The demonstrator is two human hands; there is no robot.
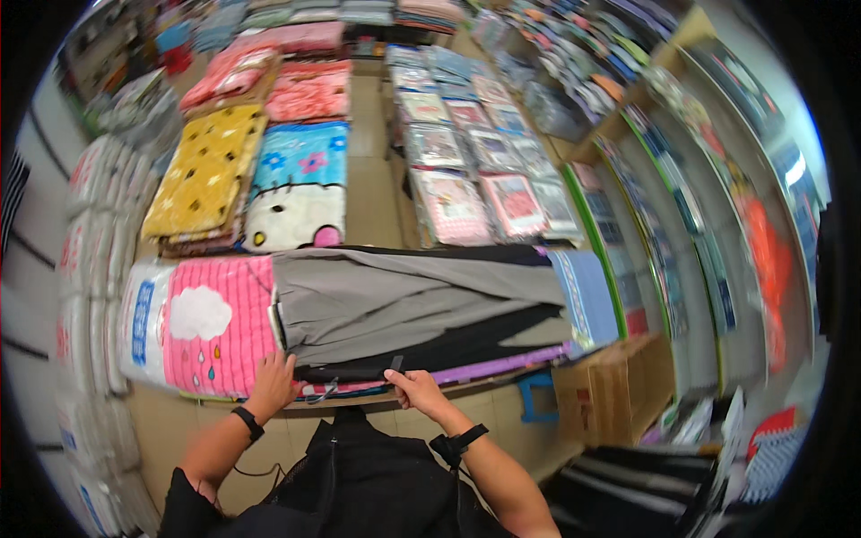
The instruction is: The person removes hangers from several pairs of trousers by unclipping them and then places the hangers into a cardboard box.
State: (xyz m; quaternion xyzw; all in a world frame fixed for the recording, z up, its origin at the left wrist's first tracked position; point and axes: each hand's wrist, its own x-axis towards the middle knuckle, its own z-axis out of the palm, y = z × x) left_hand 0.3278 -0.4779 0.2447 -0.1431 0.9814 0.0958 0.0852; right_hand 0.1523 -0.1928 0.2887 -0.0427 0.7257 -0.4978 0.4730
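Before me a long grey garment [417, 289], which looks like a pair of trousers, lies creased across a row of stacked bedding. Black fabric [444, 346] shows along its near side and beneath it. My left hand [274, 382] rests at the garment's near left corner, by the waistband end; whether its fingers grip the cloth is not plain. My right hand [418, 391] pinches a small dark strip [397, 364] at the near edge of the black fabric. A thin pale loop [324, 393] hangs between the two hands.
A pink cloud-patterned blanket [218, 316] lies left of the garment, blue folded cloth [590, 292] to its right. Beyond are yellow blankets [202, 171] and packaged textiles [457, 205]. A cardboard box [615, 390] and a blue stool [538, 398] stand near right, beside shelves [686, 269].
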